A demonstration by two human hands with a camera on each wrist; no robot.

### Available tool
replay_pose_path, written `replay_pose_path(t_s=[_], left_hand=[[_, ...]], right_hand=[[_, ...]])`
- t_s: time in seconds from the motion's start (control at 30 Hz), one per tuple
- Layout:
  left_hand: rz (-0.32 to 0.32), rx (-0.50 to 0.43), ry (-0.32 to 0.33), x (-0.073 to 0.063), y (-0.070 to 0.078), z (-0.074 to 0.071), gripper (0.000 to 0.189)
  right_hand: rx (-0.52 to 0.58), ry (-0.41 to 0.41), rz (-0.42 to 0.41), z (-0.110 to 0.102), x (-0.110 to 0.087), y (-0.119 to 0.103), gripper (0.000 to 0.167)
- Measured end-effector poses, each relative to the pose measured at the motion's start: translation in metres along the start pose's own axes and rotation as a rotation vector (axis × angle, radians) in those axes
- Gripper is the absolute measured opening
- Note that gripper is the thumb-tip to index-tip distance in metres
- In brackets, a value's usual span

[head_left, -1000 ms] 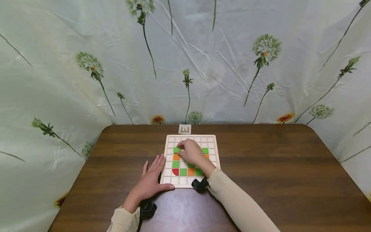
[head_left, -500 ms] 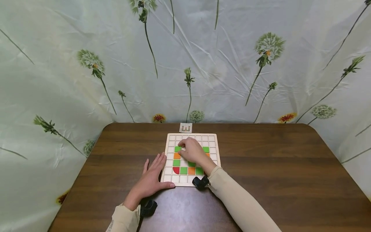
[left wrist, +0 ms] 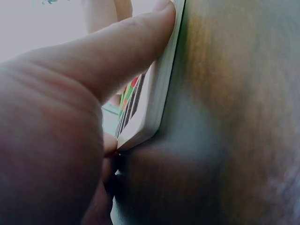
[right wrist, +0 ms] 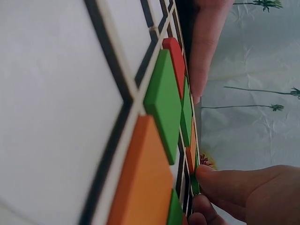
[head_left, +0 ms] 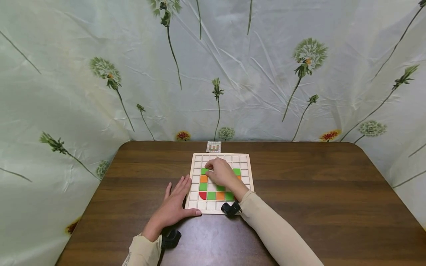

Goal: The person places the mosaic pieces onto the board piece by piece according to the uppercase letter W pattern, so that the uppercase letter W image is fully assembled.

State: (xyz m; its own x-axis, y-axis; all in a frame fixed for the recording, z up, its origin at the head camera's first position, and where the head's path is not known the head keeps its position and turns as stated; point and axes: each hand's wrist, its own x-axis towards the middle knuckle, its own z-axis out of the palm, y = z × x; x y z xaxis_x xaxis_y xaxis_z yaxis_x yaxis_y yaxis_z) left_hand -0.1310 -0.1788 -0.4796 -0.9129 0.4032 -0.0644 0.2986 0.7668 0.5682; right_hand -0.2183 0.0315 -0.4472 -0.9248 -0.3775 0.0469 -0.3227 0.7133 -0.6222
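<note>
A pale square grid board lies on the table, with green, orange and red flat tiles in its cells. My right hand reaches over it and pinches a green tile at the upper left of the pattern. In the right wrist view, thumb and finger stand on either side of that green tile. Below it come an orange tile, another green one and a rounded red tile. My left hand spreads at the board's lower left corner, fingers along the side, thumb on the front edge.
A small card with a printed grid pattern lies just behind the board. The brown wooden table meets a curtain printed with dandelions at its far edge. My right forearm hides part of the board's right side.
The head view has shifted slightly. Both hands keep their places on the board, and the tiles look the same.
</note>
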Motion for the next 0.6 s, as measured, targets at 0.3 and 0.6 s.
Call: replay_pose_path(t_s=[0.3,0.6], left_hand=[[0.003,-0.002,0.01,-0.0021,0.0013,0.0007,0.116],[-0.022,0.006,-0.01,-0.0016,0.0028,-0.0008,0.117]], right_hand=[[0.004,-0.011,-0.002,-0.0009,-0.0022,-0.0003,0.018],[0.003,-0.006,0.024,-0.0011,-0.0001,-0.0003,0.022]])
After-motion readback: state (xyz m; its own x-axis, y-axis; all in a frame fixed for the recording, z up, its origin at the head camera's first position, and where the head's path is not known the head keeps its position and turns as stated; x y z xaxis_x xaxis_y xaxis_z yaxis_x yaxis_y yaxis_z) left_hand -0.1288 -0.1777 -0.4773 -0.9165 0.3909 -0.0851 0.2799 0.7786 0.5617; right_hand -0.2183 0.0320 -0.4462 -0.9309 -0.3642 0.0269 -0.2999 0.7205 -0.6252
